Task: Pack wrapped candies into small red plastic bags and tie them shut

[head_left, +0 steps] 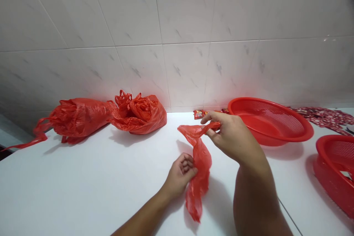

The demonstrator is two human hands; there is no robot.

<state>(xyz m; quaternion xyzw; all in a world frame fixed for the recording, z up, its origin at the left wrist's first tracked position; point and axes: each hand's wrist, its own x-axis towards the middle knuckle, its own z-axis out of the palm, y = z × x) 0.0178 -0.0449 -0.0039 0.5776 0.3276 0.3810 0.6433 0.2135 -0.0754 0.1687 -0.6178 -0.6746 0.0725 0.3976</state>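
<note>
A thin red plastic bag (202, 158) hangs crumpled and narrow just right of the frame's centre, above a white table (83, 191). The left hand (181, 173), at lower centre, has its fingers curled in and its thumb against the bag's left edge, seemingly pinching it midway down. The right hand (231, 131), above and to the right, grips the bag's twisted upper end between thumb and fingers. At the left of the frame lie two bundles of red bags, one rolled (85, 116), one loosely heaped (149, 118). A red perforated basket (257, 125) sits right of centre, another (329, 180) is cut off at lower right, and small red packets (198, 114) lie against the tiled wall (138, 14). Film this flimsy probably tears or clings to itself, so a light fingertip pinch, gentle pulling and rubbing its layers apart should work better than tugging.
</note>
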